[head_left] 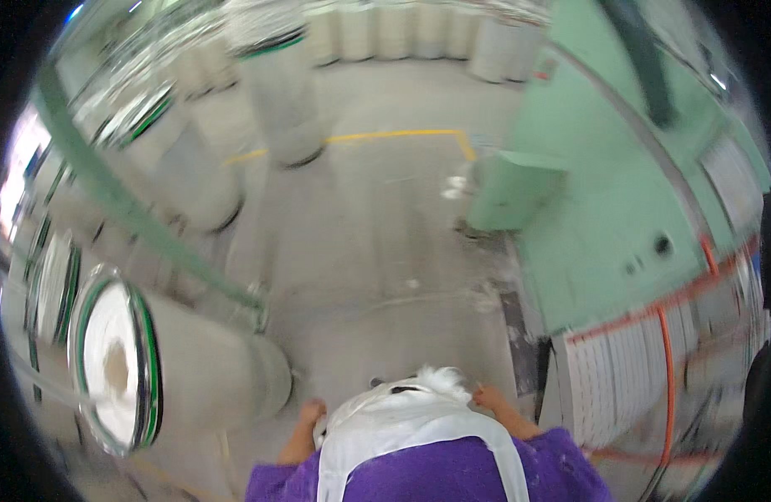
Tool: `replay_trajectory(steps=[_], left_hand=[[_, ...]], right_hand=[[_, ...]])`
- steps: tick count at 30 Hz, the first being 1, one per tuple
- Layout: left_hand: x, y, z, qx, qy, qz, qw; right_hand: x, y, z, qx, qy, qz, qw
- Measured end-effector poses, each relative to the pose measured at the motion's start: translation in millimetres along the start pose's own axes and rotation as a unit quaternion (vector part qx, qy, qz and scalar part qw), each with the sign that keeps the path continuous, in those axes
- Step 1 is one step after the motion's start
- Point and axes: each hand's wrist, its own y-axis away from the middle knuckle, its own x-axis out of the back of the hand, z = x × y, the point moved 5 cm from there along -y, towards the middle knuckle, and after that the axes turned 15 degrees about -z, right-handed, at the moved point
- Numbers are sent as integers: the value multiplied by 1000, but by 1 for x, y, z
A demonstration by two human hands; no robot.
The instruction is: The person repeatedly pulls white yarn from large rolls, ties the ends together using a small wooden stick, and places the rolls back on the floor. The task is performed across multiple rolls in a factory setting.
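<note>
Apron [411, 433], white, is on the person, near side, centre, over a purple shirt [419, 478]; a tuft of white fluff [442, 381] pokes up at its far edge, a bit right of mid. Left hand [313, 412] is just beside apron's left edge, fingers curled; can't tell if its grip is clenched on cloth or on nothing. Right hand [488, 396] is nr the fluff, at apron's right; pic's blurry, so can't tell if that grip is released or grasping sth.

Near left: big pale drum [222, 368] w/ green band & white stuff inside, dark spot mid. Green pole [159, 217] slants behind it. More drums [385, 32] stand in a row at far side. Yellow line [394, 134] on grey floor [360, 234], far. Right: lg green machine [603, 209], w/ orange pipe [669, 368] nearer.
</note>
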Motion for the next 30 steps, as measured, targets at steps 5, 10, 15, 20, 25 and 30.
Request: replay_trajectory(steps=[5,10,15,20,25,30], left_hand=[[141,-121,152,-18,158,82,984],[224,-207,238,-29,209,109,971],[253,-257,238,98,251,94,959],[304,-284,255,84,305,172,933],[377,-327,249,140,385,180,894],[511,-394,231,214,344,111,908]], right_hand=[[79,-17,-23,-32,-114,85,989],[181,-116,-102,-20,-147,83,985],[337,-194,-202,23,-123,93,988],[552,-277,-387,165,-51,102,980],[687,-357,-611,263,-9,154,952],[681,-391,-784,294,61,120,946]])
